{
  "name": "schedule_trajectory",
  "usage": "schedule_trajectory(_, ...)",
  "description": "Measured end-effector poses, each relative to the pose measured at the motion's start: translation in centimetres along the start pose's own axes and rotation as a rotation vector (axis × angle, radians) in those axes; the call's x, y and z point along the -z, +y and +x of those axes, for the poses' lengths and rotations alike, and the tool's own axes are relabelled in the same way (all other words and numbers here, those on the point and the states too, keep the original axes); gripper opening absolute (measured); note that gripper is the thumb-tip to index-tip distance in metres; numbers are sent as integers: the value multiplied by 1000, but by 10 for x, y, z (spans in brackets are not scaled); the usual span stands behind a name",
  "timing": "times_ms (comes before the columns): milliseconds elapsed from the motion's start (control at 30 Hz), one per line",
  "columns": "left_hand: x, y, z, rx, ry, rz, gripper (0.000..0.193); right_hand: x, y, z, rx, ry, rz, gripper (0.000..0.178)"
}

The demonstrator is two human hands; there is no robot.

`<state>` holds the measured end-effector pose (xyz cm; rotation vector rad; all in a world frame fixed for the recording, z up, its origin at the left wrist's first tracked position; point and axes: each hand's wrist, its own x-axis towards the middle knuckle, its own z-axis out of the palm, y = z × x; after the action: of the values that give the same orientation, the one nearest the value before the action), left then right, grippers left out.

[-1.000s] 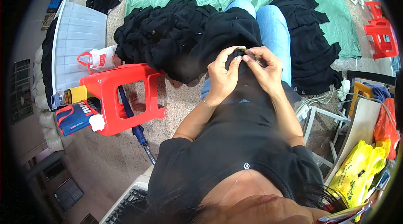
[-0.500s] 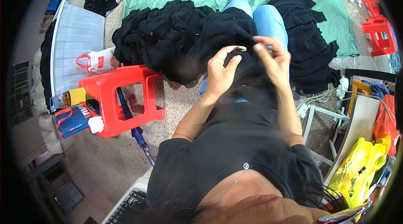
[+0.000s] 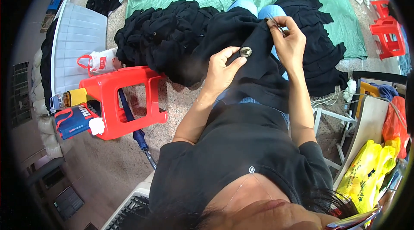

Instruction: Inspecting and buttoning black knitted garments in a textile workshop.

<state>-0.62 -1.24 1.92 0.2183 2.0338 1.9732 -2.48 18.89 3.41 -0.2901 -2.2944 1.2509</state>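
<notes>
Across my lap lies a black garment [image 3: 263, 68]. My left hand [image 3: 222, 70] pinches a round, shiny metal-look button [image 3: 246, 52] between thumb and fingertips, its face turned up, with the black cloth around it. To the right and a little farther off, my right hand [image 3: 290, 42] is closed on a slim, pointed metal tool [image 3: 276, 25], perhaps thread snips. The tool's tips are just beyond my fingers, over the edge of the cloth and apart from the button. Any thread is too fine to make out.
A heap of black garments [image 3: 164, 36] lies at left, with more black clothes [image 3: 310, 27] at right on a green sheet [image 3: 349, 27]. A red stool [image 3: 112, 122] lies on its side near a white tub [image 3: 79, 40]. Bags, including a yellow one [image 3: 366, 174], are at lower right.
My right hand has moved away from the button, to the right and farther off, and the metal tool now shows in it. My left hand has turned the button's face upward.
</notes>
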Motion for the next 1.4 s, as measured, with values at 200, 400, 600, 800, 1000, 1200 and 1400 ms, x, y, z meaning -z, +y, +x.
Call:
schedule_trajectory(200, -2, -12, 0, -17, -3, -239, 23, 11, -4, -24, 175, -51, -24, 30)
schedule_trajectory(400, -6, -11, -1, -20, 16, -156, 27, 19, -5, -49, 549, -160, -80, 32)
schedule_trajectory(600, -8, -9, -2, -13, 8, -168, 29, 16, -2, -51, 580, -160, -58, 32)
schedule_trajectory(800, -9, -10, -4, -7, 0, -105, 27, 8, -1, -54, 555, -142, -7, 25)
schedule_trajectory(1000, -11, -11, -4, 16, 3, -87, 27, -7, 10, -71, -205, -83, 877, 20)
schedule_trajectory(1200, -9, -7, -5, 63, -30, -124, 25, 11, 3, -51, 376, -323, 271, 39)
schedule_trajectory(1400, -7, -9, -3, -195, -138, 148, 23, -4, 8, -52, 268, -316, 406, 26)
